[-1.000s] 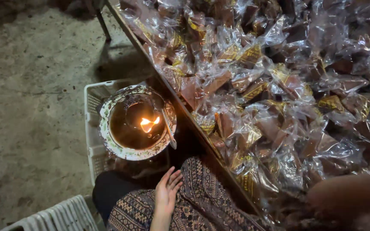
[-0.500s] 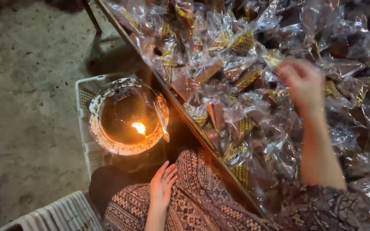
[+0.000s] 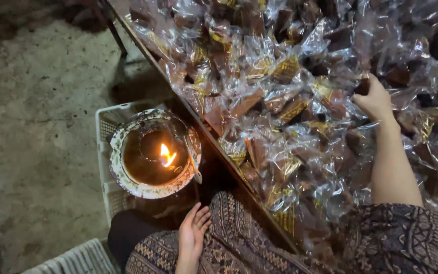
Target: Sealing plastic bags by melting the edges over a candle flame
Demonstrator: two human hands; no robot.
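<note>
Right hand: the right hand [image 3: 376, 99] is reaching far out over the table, arm stretched across the heap, its fingers curling down onto one dark brown sweet in a clear wrapper [image 3: 363, 86].
Grip of the right hand: the fingers are closing around that wrapped sweet at the fingertips; the palm side is facing away, so how firmly they are pinching it cannot be told.
Wrapped sweet: it is sitting at the far tip of the right hand, on top of the heap, touching the neighbouring packets on all sides.
Heap: a deep pile of clear-wrapped brown sweets [image 3: 280, 101], some showing gold-patterned foil, is covering the whole table.
Table edge: the dark edge of the table [image 3: 193, 111] is running diagonally from upper left to lower right, between the heap and the floor.
Left hand: the left hand [image 3: 192, 236] is lying on the person's patterned lap, fingers loosely spread and pointing up toward the bowl, holding nothing, well apart from the heap.
Bowl: a round, stained bowl [image 3: 153, 155] of dark liquid is burning with a small flame [image 3: 166, 155], just beyond the left hand's fingertips.
Crate: the bowl is resting on a white plastic crate [image 3: 105, 122] beside the table edge.
Floor: bare concrete floor [image 3: 31, 127] is lying to the left.
</note>
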